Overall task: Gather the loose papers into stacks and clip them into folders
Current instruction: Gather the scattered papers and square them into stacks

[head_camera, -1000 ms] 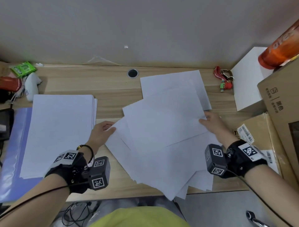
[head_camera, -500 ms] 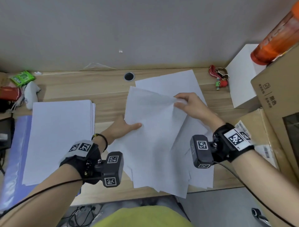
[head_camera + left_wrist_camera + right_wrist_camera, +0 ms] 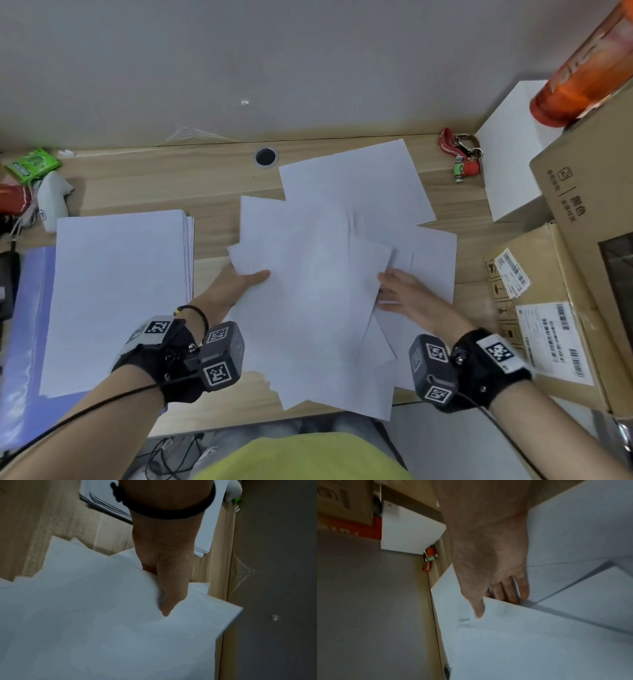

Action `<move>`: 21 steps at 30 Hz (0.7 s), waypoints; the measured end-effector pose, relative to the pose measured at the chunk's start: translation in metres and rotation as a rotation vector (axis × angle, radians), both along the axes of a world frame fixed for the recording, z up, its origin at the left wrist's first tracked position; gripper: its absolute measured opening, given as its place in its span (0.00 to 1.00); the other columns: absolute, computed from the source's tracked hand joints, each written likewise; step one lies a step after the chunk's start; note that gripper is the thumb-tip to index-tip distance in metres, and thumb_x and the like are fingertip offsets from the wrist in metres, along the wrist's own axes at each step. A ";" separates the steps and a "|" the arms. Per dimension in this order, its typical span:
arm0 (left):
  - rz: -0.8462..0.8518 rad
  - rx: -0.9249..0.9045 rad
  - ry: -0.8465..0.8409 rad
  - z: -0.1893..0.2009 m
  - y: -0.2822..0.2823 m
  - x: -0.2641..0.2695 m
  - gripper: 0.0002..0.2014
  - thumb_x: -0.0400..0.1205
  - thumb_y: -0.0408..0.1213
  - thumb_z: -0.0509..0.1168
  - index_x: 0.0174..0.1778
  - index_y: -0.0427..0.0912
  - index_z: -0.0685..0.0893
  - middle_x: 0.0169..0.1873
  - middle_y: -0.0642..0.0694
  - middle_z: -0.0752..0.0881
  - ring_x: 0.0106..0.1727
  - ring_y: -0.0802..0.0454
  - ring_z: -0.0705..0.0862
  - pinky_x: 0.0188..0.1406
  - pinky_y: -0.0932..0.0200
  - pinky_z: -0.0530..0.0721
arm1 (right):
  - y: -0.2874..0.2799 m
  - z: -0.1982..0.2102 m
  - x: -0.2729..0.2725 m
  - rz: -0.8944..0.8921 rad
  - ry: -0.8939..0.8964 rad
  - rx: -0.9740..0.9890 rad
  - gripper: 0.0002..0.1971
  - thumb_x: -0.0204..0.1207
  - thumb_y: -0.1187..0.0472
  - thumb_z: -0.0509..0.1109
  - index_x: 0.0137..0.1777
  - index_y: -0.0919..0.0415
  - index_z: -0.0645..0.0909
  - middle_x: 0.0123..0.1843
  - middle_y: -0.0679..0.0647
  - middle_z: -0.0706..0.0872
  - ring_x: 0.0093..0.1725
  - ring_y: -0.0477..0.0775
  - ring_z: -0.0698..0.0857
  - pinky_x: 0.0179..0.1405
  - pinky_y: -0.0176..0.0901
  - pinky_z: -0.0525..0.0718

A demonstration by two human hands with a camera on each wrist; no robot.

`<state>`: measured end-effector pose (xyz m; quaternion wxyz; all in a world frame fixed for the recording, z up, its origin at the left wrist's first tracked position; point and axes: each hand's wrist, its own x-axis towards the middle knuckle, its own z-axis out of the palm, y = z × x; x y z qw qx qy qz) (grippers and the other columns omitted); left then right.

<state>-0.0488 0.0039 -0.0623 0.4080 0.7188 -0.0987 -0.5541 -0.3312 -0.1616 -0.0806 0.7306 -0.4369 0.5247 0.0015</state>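
A messy pile of loose white papers lies fanned across the middle of the wooden desk. My left hand grips the pile's left edge, thumb on top and fingers hidden beneath, as the left wrist view shows. My right hand holds the right side of the upper sheets. In the right wrist view its thumb lies on a sheet and the fingers slip under its edge. A squared stack of paper rests at the left on a blue folder.
Cardboard boxes and a white box line the right side, with an orange bottle on top. A red keychain and a cable hole sit near the wall. A green packet and a white object lie at the far left.
My right hand laid the lifted sheet down on the pile and drew back to the pile's right side. My left hand stayed at the left edge, now with its thumb over more sheets.
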 end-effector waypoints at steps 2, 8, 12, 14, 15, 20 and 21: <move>-0.050 0.040 -0.014 -0.005 -0.001 -0.005 0.14 0.81 0.38 0.70 0.63 0.47 0.81 0.56 0.47 0.88 0.57 0.46 0.87 0.52 0.50 0.86 | 0.012 -0.003 0.013 -0.047 0.002 -0.037 0.07 0.84 0.62 0.63 0.59 0.58 0.79 0.57 0.58 0.87 0.48 0.53 0.87 0.49 0.44 0.87; -0.038 0.046 -0.135 -0.009 0.000 -0.010 0.14 0.84 0.33 0.65 0.66 0.40 0.79 0.54 0.44 0.87 0.54 0.44 0.86 0.51 0.50 0.85 | 0.022 -0.004 0.030 0.034 0.039 -0.132 0.15 0.84 0.64 0.60 0.66 0.57 0.80 0.61 0.56 0.88 0.62 0.62 0.85 0.61 0.55 0.82; 0.032 -0.148 -0.085 0.015 -0.006 0.005 0.18 0.80 0.31 0.69 0.65 0.48 0.80 0.59 0.47 0.87 0.60 0.46 0.86 0.62 0.45 0.84 | 0.004 0.035 0.026 0.001 -0.140 -0.145 0.14 0.85 0.61 0.61 0.68 0.48 0.76 0.64 0.51 0.86 0.58 0.53 0.87 0.54 0.47 0.87; 0.069 -0.254 -0.029 0.031 -0.014 0.011 0.18 0.77 0.31 0.72 0.62 0.49 0.82 0.59 0.47 0.88 0.60 0.47 0.87 0.60 0.47 0.85 | -0.008 0.055 0.025 0.059 -0.239 -0.140 0.18 0.84 0.59 0.62 0.73 0.47 0.71 0.68 0.48 0.84 0.62 0.52 0.86 0.60 0.50 0.85; 0.080 -0.297 -0.003 0.038 -0.019 0.013 0.19 0.76 0.32 0.73 0.63 0.48 0.82 0.60 0.47 0.88 0.61 0.47 0.87 0.60 0.48 0.85 | -0.014 0.063 0.027 0.097 -0.257 -0.151 0.20 0.84 0.60 0.63 0.75 0.49 0.69 0.69 0.48 0.83 0.64 0.52 0.85 0.62 0.50 0.85; 0.021 -0.258 -0.071 0.052 -0.044 0.003 0.15 0.77 0.36 0.74 0.59 0.48 0.83 0.55 0.49 0.90 0.59 0.46 0.88 0.60 0.48 0.85 | -0.026 0.081 0.057 0.204 -0.153 -0.328 0.24 0.82 0.65 0.65 0.76 0.52 0.69 0.67 0.45 0.84 0.67 0.51 0.83 0.63 0.51 0.85; 0.025 -0.281 -0.078 0.058 -0.048 0.001 0.13 0.78 0.35 0.73 0.57 0.49 0.84 0.52 0.51 0.90 0.57 0.48 0.89 0.57 0.51 0.86 | -0.029 0.085 0.061 0.159 -0.144 -0.378 0.24 0.80 0.65 0.66 0.76 0.52 0.70 0.67 0.45 0.84 0.68 0.52 0.82 0.66 0.55 0.82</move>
